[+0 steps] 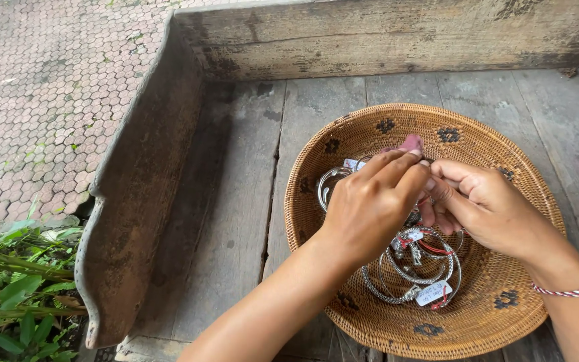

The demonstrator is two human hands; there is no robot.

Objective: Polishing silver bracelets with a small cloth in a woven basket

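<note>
A round woven basket (pixel 370 137) with dark flower marks sits on grey wooden planks. Several silver bracelets (pixel 413 265) with small white tags and red threads lie in it. My left hand (pixel 370 204) hovers over the basket, its fingers pinched on a small pink cloth (pixel 411 143). My right hand (pixel 480 204) meets it from the right, fingertips closed on a small piece between the two hands; what that piece is stays hidden. A red and white cord bracelet (pixel 574 290) circles my right wrist.
A worn wooden platform (pixel 236 201) with raised edges holds the basket. A thick wooden beam (pixel 383 33) runs along the back. Hexagon paving (pixel 41 100) lies to the left below, with green leaves (pixel 15 288) at the lower left.
</note>
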